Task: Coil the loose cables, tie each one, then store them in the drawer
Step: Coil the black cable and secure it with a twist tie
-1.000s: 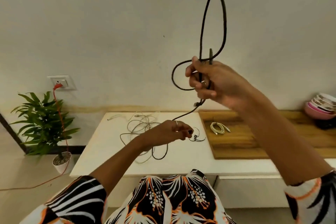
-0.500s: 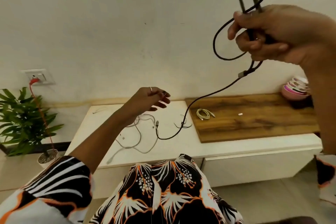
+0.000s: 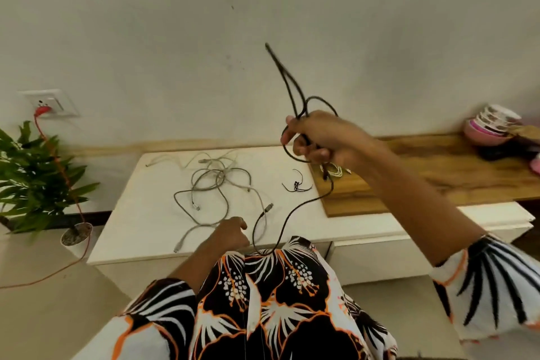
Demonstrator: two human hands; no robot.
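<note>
Overhead, black cable [image 3: 293, 215] looped in right hand [image 3: 321, 137]

Loose cables [image 3: 216, 184] lie on the table [image 3: 146, 213] — plant [image 3: 35, 172] left, bowls [image 3: 491, 126] far right.

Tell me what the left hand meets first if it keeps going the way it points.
Probably the black cable, whose hanging loop lies just beyond the left hand toward the right; depth is unclear, so it may pass beside it.

Your right hand [image 3: 318, 140] covers part of the white coil [image 3: 333, 169]. Your left hand [image 3: 232, 232] is motion-blurred, so its grip can't be read. The black cable [image 3: 287, 88] blurs too. The frame's edge crops the bowls [image 3: 491, 126].
</note>
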